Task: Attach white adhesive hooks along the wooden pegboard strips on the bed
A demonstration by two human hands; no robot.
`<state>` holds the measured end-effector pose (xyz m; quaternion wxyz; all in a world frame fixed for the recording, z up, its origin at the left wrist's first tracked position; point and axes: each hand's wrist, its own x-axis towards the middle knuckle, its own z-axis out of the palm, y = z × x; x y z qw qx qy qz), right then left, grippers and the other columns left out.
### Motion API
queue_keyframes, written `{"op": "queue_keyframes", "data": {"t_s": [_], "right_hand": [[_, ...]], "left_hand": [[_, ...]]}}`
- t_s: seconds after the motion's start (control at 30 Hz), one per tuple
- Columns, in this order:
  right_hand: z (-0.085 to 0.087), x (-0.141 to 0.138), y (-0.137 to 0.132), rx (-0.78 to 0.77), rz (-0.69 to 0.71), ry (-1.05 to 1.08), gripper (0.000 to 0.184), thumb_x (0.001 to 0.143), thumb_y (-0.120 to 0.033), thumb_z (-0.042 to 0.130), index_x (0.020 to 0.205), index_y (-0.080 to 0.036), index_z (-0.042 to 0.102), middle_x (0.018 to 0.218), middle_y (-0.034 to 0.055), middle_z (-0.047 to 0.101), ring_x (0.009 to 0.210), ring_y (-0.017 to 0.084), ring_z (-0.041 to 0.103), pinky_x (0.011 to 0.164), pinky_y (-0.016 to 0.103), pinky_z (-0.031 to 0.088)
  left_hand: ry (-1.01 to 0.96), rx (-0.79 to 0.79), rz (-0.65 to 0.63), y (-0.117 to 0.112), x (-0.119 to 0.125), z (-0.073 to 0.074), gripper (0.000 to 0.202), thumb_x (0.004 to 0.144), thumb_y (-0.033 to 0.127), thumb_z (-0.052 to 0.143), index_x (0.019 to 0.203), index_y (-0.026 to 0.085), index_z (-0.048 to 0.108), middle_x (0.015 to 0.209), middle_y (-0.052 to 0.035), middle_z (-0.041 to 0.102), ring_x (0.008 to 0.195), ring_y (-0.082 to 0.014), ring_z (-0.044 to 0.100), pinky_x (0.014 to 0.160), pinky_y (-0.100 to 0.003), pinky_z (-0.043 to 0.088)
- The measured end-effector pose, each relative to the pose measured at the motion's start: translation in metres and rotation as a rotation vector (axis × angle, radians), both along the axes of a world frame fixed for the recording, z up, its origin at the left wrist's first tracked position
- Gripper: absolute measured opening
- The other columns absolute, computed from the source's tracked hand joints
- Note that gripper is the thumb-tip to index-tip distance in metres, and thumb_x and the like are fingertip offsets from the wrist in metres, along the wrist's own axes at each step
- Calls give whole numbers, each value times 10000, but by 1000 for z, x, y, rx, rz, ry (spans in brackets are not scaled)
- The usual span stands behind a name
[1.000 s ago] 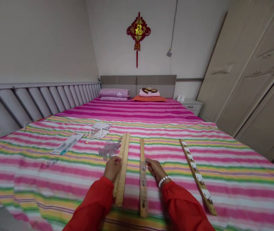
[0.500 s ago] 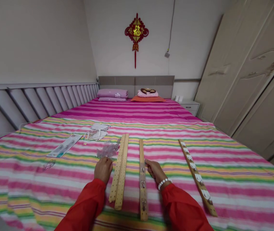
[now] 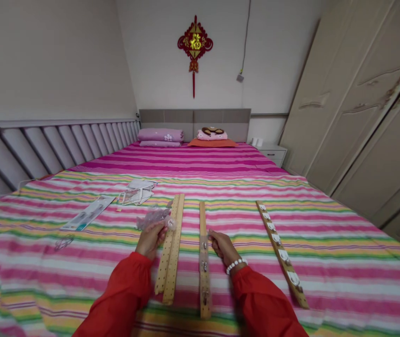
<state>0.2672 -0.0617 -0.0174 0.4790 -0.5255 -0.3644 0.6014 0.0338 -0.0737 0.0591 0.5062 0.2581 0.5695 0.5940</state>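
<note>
My left hand (image 3: 151, 238) pinches a clear adhesive hook (image 3: 171, 223) by its edge, above the pair of perforated wooden strips (image 3: 172, 255). Beside that hand lies a crumpled clear plastic bag (image 3: 151, 217). My right hand (image 3: 222, 244) has its thumb and fingers pressed together just right of a single wooden strip (image 3: 203, 213); what they hold, if anything, is too small to make out. Three clear hooks with metal prongs, such as this clear hook (image 3: 204, 267), sit along the near part of that strip.
Farther right lies a wooden strip with several white hooks (image 3: 283, 255). On the left are a clear flat package (image 3: 91, 211), white paper scraps (image 3: 137, 191) and a small loose wire-like bundle (image 3: 64, 241). Striped bedding (image 3: 242, 206) lies under everything; a railing (image 3: 59, 145) runs along the left.
My left hand has lifted from beside the plastic bag and now shows a clear hook over the paired strips. My right hand stays beside the middle strip. The view has shifted slightly.
</note>
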Motion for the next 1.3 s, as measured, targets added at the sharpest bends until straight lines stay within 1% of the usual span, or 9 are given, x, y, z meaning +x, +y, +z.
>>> {"op": "queue_keyframes", "data": {"t_s": [0.3,0.4,0.6,0.7,0.83,0.93,1.07,1.17,1.3], "right_hand": [[2,4,2,3,29,122,499,655,-632,662,762,-148,601,321,-113,367,275,34,191,317,195,57],[3,10,3,-73,55,214,461,683,-595,663,773,-147,600,334,-105,394,282,29,191,328,185,54],[-5,19,7,-121,34,453,363,760,-490,651,659,-151,564,360,-88,412,295,27,237,335,171,110],[-1,19,1,-67,52,550,346,736,-462,701,694,-135,596,409,-68,474,308,27,295,339,170,127],[21,15,-16,-25,206,655,385,742,-492,699,734,-111,643,507,-21,581,330,33,374,348,172,190],[35,13,-27,-16,343,658,411,764,-506,671,768,-96,678,596,26,644,350,38,391,345,177,202],[42,16,-31,-22,430,714,298,741,-395,713,776,-100,694,614,21,642,355,25,330,337,167,194],[46,18,-32,3,406,758,200,705,-282,748,769,-103,685,593,1,607,363,13,300,329,147,178],[50,18,-28,61,339,752,126,665,-159,763,728,-122,660,573,-24,564,377,13,316,339,134,222]], "left_hand": [[-195,-128,-230,7,65,-2,99,806,80,621,720,126,604,565,-8,642,490,-49,586,495,-122,444],[-261,-62,-357,10,80,-9,143,714,104,738,719,137,598,617,2,647,565,-58,610,539,-129,444],[-274,193,-654,9,90,-16,323,630,338,822,837,153,657,760,-10,656,691,-96,590,608,-182,418],[-199,257,-664,7,90,-14,333,612,382,825,797,153,671,1026,-60,676,826,-129,597,735,-219,433],[-189,288,-703,7,90,-14,304,607,380,822,728,157,656,1295,-98,574,1104,-230,554,914,-304,420],[-181,304,-724,9,90,-15,283,622,370,812,738,162,658,1314,-108,563,1181,-267,519,990,-361,387],[-171,299,-705,11,92,-16,289,618,379,814,732,166,656,1282,-111,590,1218,-268,493,1017,-363,358],[-174,278,-697,11,94,-16,314,599,397,825,735,166,662,1239,-105,616,1166,-249,527,947,-321,399],[-203,202,-661,14,95,-15,392,556,407,849,821,169,684,1104,-86,668,931,-178,612,773,-251,446]]}}
